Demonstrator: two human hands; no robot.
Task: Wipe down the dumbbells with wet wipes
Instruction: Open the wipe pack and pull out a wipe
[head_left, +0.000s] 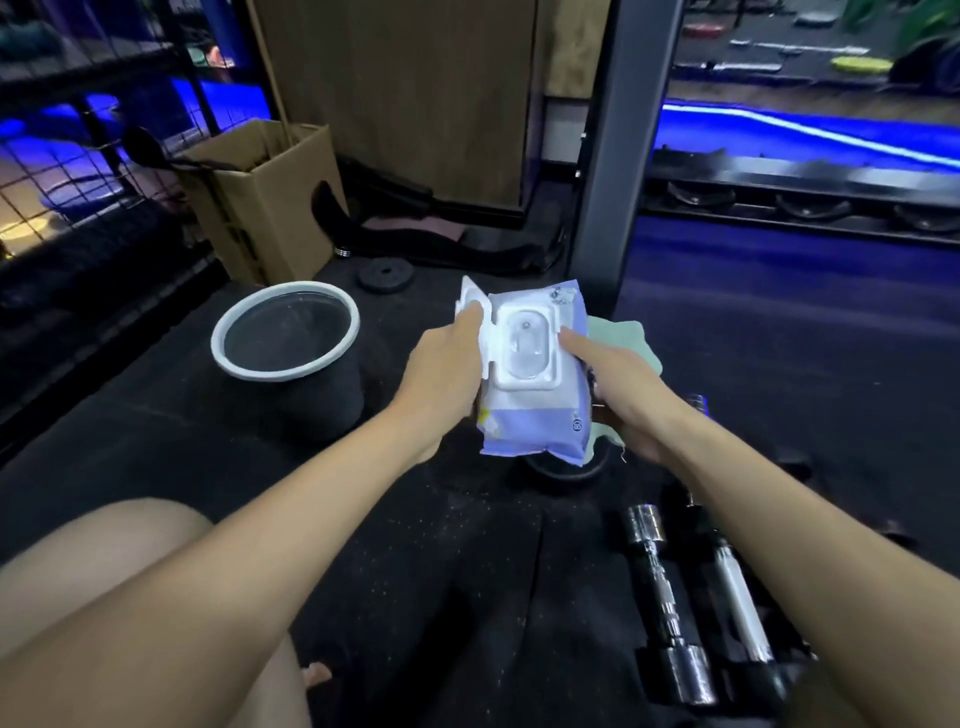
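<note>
A purple and white pack of wet wipes (537, 410) is held above the dark floor between both hands. Its white flip lid (475, 312) stands swung open to the left, showing the sealed dispenser window. My left hand (441, 374) grips the pack's left edge with fingers at the open lid. My right hand (623, 395) holds the pack's right side from below, its index finger stretched along the lid frame. Two chrome and black dumbbells (662, 597) lie side by side on the floor at the lower right, under my right forearm.
A black bin with a white rim (285, 332) stands to the left of the pack. A pale green cloth (626, 338) lies behind the pack. A cardboard box (265, 197) and a small weight plate (385, 275) sit further back. My bare knee is at lower left.
</note>
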